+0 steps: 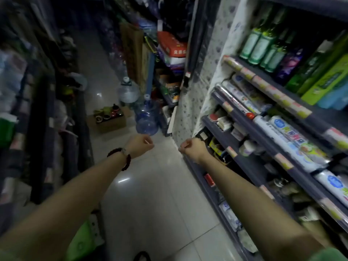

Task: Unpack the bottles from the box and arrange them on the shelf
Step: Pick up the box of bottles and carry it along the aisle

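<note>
An open cardboard box [111,123] stands on the tiled floor down the aisle, with several small bottles [109,113] upright inside it. Both my arms reach forward over the floor. My left hand [140,144], with a dark bead bracelet on the wrist, is curled into a loose fist well short of the box and holds nothing. My right hand [190,146] is also curled shut and empty, close to the end of the shelf unit [250,127] on the right. Green bottles [261,48] stand in a row on an upper shelf there.
Two large blue water jugs [146,117] stand on the floor beside the box, against the right shelving. Stocked shelves line both sides of the narrow aisle. A green bag [82,240] lies low at the left near my feet. Pale floor tiles run between.
</note>
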`<state>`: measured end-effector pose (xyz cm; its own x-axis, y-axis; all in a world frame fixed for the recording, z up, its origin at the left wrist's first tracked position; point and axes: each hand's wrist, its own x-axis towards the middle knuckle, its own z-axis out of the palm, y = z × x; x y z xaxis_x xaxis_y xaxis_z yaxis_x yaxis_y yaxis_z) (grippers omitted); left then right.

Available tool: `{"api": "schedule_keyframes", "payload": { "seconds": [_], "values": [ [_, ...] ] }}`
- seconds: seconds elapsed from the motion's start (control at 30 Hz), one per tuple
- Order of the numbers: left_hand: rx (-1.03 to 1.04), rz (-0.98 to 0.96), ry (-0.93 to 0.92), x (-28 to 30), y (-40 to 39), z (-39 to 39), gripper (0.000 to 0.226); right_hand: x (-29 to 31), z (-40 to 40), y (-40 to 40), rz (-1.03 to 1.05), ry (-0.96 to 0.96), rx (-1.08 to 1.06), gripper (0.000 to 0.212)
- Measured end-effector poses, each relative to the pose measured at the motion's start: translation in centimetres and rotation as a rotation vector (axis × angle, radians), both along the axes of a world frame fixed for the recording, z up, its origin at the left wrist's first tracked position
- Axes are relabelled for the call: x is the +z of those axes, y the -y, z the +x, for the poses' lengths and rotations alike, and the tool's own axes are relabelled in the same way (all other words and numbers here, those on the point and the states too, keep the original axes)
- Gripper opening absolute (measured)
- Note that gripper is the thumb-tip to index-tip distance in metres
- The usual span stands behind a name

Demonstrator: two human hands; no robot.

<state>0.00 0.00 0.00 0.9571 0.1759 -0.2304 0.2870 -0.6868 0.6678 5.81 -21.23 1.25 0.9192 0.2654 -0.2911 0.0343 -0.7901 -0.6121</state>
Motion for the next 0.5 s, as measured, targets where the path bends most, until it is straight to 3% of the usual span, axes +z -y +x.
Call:
{"api": "schedule_keyframes", "payload": {
  "seconds": [0.2, 0.5],
  "values": [
    [0.131, -0.015, -0.032, -1.7, -5.2, -1.1, 0.023, -2.1, 0.0, -5.5, 0.042, -0.045, 0.063, 0.013],
    [0.249, -0.051, -0.056, -2.8, -11.5, 2.0, 0.026, -2.6, 6.2, -11.8, -0.015, -0.027, 0.180, 0.027]
  ]
}}
